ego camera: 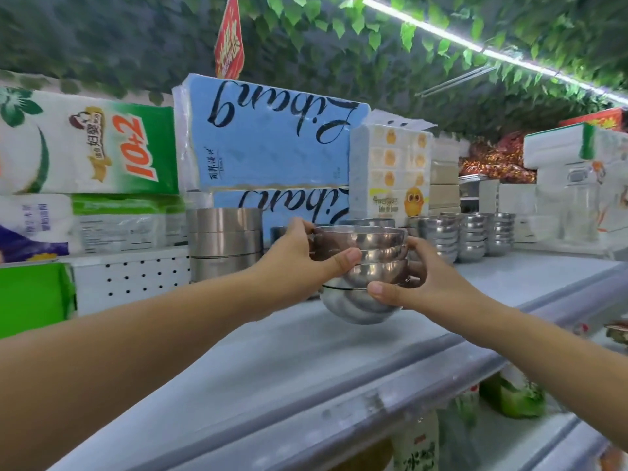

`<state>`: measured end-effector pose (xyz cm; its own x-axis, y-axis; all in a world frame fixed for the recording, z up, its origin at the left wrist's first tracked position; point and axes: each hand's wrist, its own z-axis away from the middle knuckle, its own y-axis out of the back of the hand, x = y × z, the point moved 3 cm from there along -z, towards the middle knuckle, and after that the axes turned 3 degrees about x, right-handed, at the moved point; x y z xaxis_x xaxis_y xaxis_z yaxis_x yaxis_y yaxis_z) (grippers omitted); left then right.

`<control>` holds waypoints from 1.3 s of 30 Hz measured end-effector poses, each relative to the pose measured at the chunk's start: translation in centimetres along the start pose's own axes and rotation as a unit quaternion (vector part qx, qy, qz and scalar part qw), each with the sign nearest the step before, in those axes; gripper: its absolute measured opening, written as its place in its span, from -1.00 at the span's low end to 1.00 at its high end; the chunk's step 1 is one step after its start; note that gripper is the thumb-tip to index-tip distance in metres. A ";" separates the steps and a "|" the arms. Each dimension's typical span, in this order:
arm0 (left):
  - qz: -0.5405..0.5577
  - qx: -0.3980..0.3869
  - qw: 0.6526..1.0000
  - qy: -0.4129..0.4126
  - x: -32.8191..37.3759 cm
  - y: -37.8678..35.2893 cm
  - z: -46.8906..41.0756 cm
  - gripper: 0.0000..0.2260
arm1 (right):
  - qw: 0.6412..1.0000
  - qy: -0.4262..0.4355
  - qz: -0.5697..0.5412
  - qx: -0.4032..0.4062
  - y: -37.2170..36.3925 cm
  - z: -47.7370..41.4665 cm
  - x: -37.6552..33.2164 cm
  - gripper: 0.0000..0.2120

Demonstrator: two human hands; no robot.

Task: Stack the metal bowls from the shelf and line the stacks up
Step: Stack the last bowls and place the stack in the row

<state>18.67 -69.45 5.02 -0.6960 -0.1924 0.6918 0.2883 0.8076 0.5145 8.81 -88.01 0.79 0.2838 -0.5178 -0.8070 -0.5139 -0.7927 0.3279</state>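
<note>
A stack of several nested metal bowls is held over the grey shelf near the middle of the view. My left hand grips the stack's left side, thumb across the front. My right hand holds its right side and lower part, thumb on the front of a lower bowl. I cannot tell whether the bottom bowl touches the shelf. Further back on the right stand more stacks of metal bowls in a row.
A stack of straight-sided metal tins stands just left of my left hand. Packs of tissue paper and paper rolls line the shelf's back. White boxes sit at the right. The shelf's front edge runs diagonally below my arms.
</note>
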 end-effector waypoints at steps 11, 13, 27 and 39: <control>-0.038 0.046 0.997 0.045 0.9 -9.9 -6.7 -0.48 | 0.997 -0.002 0.016 -0.073 9.1 -6.4 8.1 -0.09; -0.037 0.052 0.997 0.044 1.3 -12.0 -7.9 -0.46 | 0.996 0.001 0.022 -0.083 11.0 -7.6 9.5 0.10; -0.040 0.056 0.996 0.053 0.8 -21.6 -16.0 -0.35 | 0.990 -0.021 0.051 -0.131 18.5 -12.9 16.4 -0.01; -0.469 0.086 0.877 -0.062 -2.8 -21.7 -16.2 -0.47 | 0.983 -0.032 0.119 -0.139 16.8 -19.4 19.1 0.10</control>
<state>25.00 -95.46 0.14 -0.6431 -0.7634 -0.0596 -0.5446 0.4013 0.7365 21.30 -117.48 0.42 0.1263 -0.6851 -0.7174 -0.3164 -0.7133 0.6254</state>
